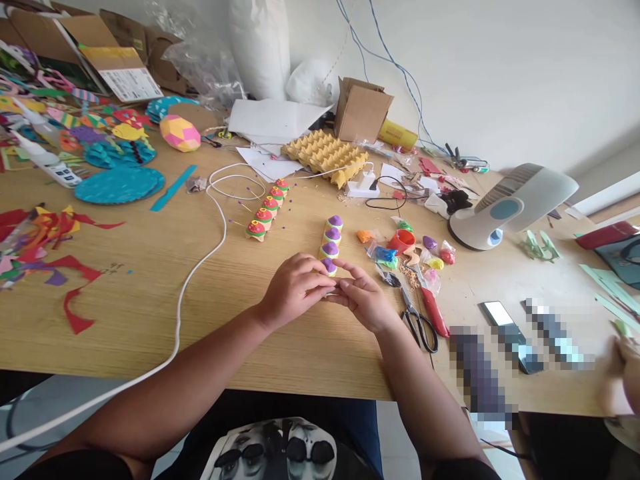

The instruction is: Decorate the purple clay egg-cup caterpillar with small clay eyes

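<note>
Left hand (293, 287): thumb and fingers bent, tips brought in against those of the other hand; whether its grip has hold of anything small, I cannot tell.
Right hand (363, 297): index finger stretched out, thumb meeting the left hand's tips; what lies inside this grip is hidden too.
Purple-topped egg-carton strip (332, 234): on the worktop (225, 313) just beyond both hands, running away from them, its near end partly covered by fingers.
Red-topped egg-carton strip (271, 203): farther left, green edging on its cups, ball-headed pins (245, 206) lying near.
Bagged clay (385, 255): small coloured lots right of the purple strip, around an orange-red ring (401, 243).
Scissors (412, 311): dark-handled, right of the right hand, beside a red-handled tool (434, 312).
Yellow egg tray (325, 155): on the far side, beyond both strips.
White fan (510, 207): far right.
Teal oval (120, 183): far left.
Another person's hand (627, 367): near right edge, blurred.
</note>
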`<state>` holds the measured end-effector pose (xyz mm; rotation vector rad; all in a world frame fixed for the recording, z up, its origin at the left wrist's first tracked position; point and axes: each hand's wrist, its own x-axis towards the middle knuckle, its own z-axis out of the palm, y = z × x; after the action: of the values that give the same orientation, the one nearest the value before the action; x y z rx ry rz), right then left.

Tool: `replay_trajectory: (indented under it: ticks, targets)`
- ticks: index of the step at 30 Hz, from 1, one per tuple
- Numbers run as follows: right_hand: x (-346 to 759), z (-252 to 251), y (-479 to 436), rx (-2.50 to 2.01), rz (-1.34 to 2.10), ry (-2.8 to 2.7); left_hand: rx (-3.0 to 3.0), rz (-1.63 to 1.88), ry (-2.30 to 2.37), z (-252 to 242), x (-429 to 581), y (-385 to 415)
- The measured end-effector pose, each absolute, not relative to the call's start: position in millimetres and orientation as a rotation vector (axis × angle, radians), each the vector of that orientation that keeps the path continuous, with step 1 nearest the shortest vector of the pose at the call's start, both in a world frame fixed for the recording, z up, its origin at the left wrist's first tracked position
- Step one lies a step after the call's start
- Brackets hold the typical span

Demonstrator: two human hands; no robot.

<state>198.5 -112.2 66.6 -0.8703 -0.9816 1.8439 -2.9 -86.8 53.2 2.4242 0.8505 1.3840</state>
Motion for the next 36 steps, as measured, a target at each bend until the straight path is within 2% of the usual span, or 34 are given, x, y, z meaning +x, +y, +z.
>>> replay_trajectory:
  ticks: [9, 27, 36]
  targets:
    - [201.6, 65.4, -109.8, -0.920, 1.796, -0.852, 2.378, 1.406, 0.887, 52.6, -3.5, -86.6]
    - [194.2, 62.3, -112.6, -0.916, 1.746, -0.964, 2.553, 1.276, 0.822, 52.2, -0.4, -89.3]
    - [193.1, 60.9, -113.1, -0.908, 1.774, -0.973, 2.520, 1.376, 0.837, 51.8, -0.4, -89.0]
